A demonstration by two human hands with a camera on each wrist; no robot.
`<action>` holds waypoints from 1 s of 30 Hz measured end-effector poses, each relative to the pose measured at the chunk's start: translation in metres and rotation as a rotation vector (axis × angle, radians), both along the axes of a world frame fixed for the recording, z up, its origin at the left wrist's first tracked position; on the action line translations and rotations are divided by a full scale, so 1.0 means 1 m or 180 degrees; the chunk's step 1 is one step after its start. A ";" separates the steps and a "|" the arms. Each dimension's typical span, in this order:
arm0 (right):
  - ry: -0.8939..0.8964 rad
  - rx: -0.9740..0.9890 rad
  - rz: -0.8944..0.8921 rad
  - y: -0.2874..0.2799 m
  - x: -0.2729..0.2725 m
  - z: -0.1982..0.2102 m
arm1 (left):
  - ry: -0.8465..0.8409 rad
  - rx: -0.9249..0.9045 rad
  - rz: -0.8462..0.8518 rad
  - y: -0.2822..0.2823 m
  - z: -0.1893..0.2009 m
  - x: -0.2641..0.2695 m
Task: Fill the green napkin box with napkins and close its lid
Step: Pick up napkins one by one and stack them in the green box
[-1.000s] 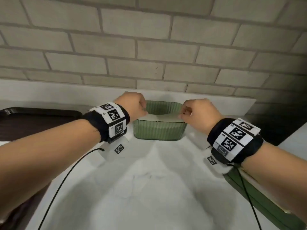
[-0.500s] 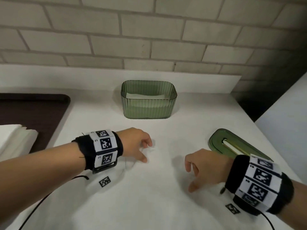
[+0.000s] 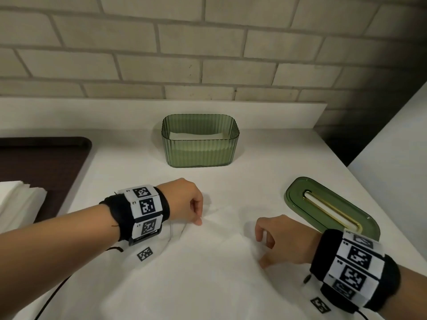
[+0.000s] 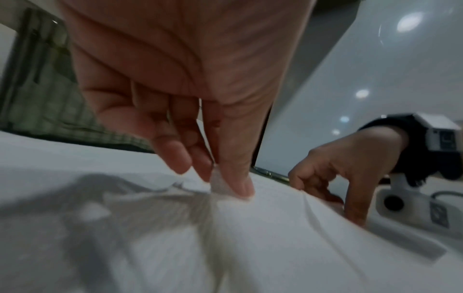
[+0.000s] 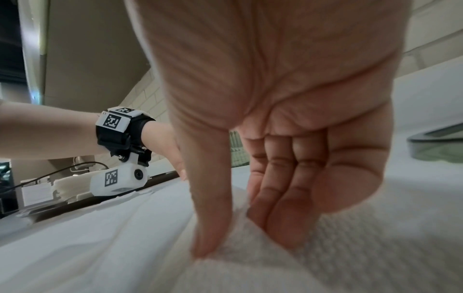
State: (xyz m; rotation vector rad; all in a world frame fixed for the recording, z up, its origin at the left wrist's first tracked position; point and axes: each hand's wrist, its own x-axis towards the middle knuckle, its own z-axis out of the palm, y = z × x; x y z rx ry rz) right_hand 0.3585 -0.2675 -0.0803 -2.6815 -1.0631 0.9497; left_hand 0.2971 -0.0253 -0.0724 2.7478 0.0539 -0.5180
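1. While the green napkin box (image 3: 200, 144) stands open-topped at the back of the white counter (image 3: 265, 162) near the brick wall (image 3: 208, 47), both hands work nearer the person on a loose white napkin (image 3: 208, 255) spread flat on the counter.
2. White napkins (image 3: 196, 135) already lie inside the box, their top well below its rim.
3. The left hand (image 3: 184, 199) pinches a raised fold of the loose napkin between thumb and fingertips (image 4: 183, 158); the left wrist view shows the paper gathered into a small peak at the thumb tip, with creases running out from it.
4. The right hand (image 3: 282, 239) is down on the napkin's right part, thumb and fingers (image 5: 280, 198) curled toward each other with a ridge of textured paper bunched between them, so it is gripping the napkin too.
5. The green lid (image 3: 330, 209), with a gold-edged slot, lies flat on the counter to the right, apart from the box and just beyond the right hand.
6. A stack of white napkins (image 3: 18, 204) sits at the left edge, on a dark tray (image 3: 46, 162).
7. Both wrists carry black bands with square printed markers.
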 end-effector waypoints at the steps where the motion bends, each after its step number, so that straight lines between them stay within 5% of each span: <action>1: 0.0022 0.0028 -0.0036 0.000 0.000 0.000 | -0.0044 -0.0050 0.0022 0.001 0.003 0.000; 9: -0.0969 0.0777 0.0012 -0.005 -0.011 0.012 | -0.0461 -0.0262 0.0307 0.021 0.045 0.004; 18: -0.0068 0.0588 -0.0300 -0.011 -0.033 -0.002 | -0.0949 -0.0776 0.0898 0.034 0.082 0.010; 30: 0.0149 0.0223 -0.0191 -0.005 -0.042 -0.001 | -0.2175 0.0173 0.0971 0.061 0.127 0.036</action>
